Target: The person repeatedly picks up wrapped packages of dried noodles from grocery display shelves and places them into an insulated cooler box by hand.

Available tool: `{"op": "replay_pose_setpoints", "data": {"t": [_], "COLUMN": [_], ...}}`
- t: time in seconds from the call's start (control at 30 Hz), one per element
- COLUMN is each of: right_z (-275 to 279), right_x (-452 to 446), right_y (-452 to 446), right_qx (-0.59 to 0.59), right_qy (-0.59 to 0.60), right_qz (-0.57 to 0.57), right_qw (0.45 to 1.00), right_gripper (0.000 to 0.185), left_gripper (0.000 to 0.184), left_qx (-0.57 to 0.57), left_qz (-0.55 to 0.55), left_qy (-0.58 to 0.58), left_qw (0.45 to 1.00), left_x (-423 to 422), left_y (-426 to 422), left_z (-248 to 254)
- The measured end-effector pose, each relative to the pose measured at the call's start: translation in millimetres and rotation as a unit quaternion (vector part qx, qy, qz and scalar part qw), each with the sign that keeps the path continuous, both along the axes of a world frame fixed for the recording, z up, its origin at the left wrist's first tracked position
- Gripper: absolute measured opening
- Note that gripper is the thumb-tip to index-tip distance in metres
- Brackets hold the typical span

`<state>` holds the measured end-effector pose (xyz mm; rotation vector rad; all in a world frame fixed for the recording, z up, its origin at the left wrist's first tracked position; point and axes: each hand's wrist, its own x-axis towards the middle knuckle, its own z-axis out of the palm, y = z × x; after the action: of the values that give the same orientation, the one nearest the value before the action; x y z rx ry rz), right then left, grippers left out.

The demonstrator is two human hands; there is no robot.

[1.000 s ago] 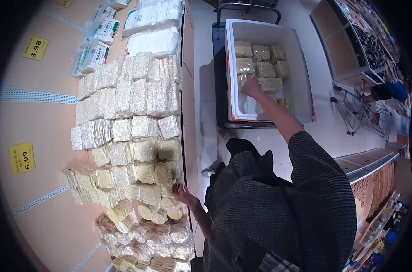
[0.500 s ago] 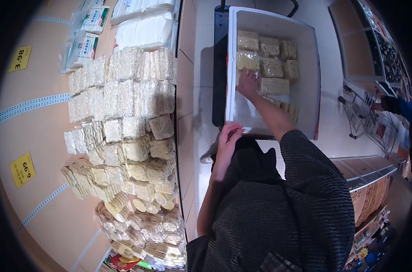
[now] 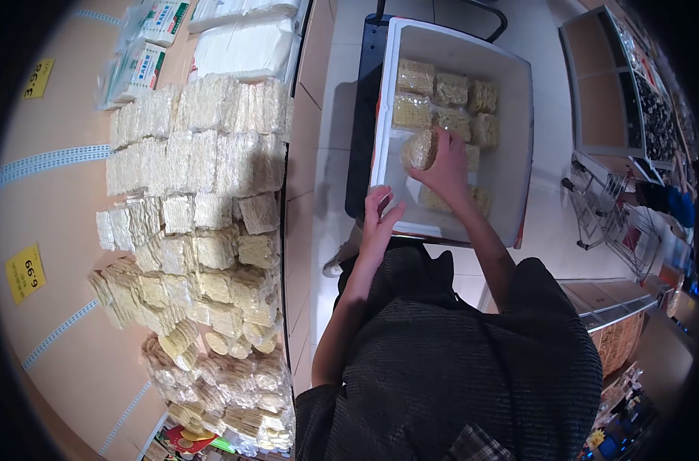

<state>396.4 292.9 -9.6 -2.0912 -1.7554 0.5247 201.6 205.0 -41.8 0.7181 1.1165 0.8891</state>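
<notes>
My right hand (image 3: 446, 170) is closed round a clear-wrapped pack of dried noodles (image 3: 418, 150), lifted and tilted inside the white foam box (image 3: 511, 173). Several similar noodle packs (image 3: 413, 111) lie in rows on the box's bottom, some partly covered by my right hand and forearm. At the box's near left corner is my left hand (image 3: 379, 221), with its fingers apart and nothing in them. Whether it touches the rim, I cannot tell.
To the left, a shelf (image 3: 57, 223) bears stacked noodle packs (image 3: 199, 169), with white packages behind. Yellow price tags (image 3: 25, 273) lie along it. The foam box rests on a dark cart (image 3: 365, 115). A shopping trolley (image 3: 607, 215) stands to the right.
My right hand has taken hold of a noodle pack and raised it toward me. My left hand has opened its fingers near the box corner. The view has shifted slightly.
</notes>
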Motion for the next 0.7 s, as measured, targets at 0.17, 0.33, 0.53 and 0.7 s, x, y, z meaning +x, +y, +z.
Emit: {"op": "replay_pose_setpoints", "data": {"t": [0.17,0.33,0.53,0.7], "right_z": [66.0,90.1,94.7,102.2], "right_x": [-23.4,-82.4,-167.8,-232.3], "right_y": [-39.9,-64.3,-84.2,-95.9], "right_qx": [0.072,0.081,0.103,0.023], "right_qy": [0.034,0.019,0.022,0.179], "right_qz": [0.096,0.174,0.346,0.494], "right_qw": [0.992,0.981,0.932,0.85], "right_gripper": [0.1,0.101,0.1,0.097], "left_gripper": [0.079,0.082,0.079,0.073], "left_qx": [-0.02,-0.015,0.014,0.027], "left_qz": [0.041,0.099,0.271,0.381], "left_qy": [-0.165,-0.219,-0.156,-0.218], "left_qw": [0.985,0.971,0.95,0.898], "left_x": [1.3,-23.6,-83.0,-145.9], "left_y": [7.4,-7.0,-55.9,-115.7], "left_z": [9.6,44.3,35.4,35.7]}}
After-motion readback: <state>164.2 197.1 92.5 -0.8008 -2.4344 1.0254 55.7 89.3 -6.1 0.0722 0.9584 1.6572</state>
